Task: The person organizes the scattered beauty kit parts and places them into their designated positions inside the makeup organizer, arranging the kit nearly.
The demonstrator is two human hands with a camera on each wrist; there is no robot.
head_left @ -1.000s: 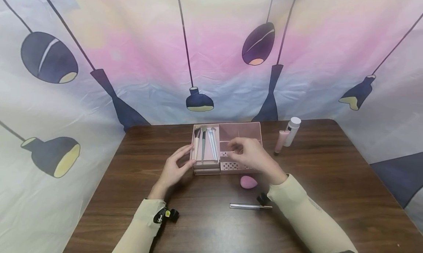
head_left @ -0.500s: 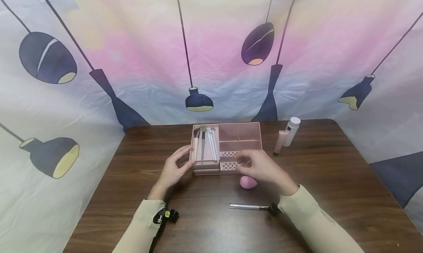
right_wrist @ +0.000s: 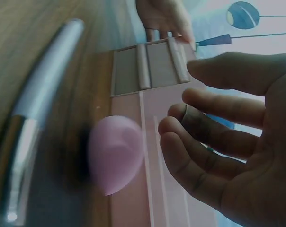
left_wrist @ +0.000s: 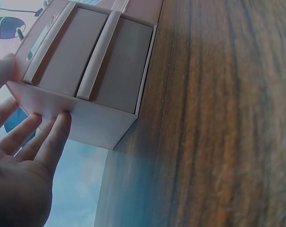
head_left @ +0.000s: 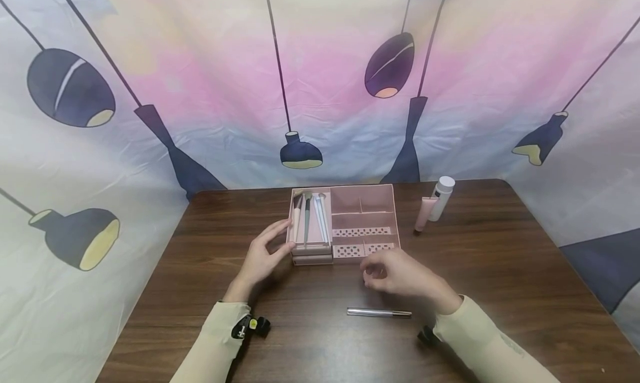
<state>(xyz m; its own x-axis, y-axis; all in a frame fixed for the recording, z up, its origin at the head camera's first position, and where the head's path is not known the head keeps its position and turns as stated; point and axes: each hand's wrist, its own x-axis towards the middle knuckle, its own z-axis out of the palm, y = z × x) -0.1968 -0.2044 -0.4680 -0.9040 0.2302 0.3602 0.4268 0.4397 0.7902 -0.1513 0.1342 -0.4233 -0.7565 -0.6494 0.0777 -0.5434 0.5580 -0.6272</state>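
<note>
A pink desktop organizer (head_left: 360, 206) stands toward the back of the table, with two drawers (left_wrist: 121, 66) on its left side. My left hand (head_left: 262, 258) rests against its left side, fingers extended, with the thumb near the front corner. In front of its right half hovers my right hand (head_left: 402, 276), fingers bent loosely and holding nothing. A pink makeup sponge (right_wrist: 115, 155) lies beneath that hand, apart from the fingers in the right wrist view and hidden by the hand in the head view. Nearer to me lies a slim silver, pen-like tube (head_left: 379, 313).
Makeup brushes (head_left: 307, 219) lie in the organizer's left top tray. To its right, a pink squeeze tube (head_left: 425, 213) and a white bottle (head_left: 443, 198) stand upright. A printed cloth (head_left: 320, 83) hangs behind the table (head_left: 310, 349).
My right hand has moved from above the organizer's compartments toward me, down over the sponge, which it now covers in the head view. My left hand has stayed at the organizer's side.
</note>
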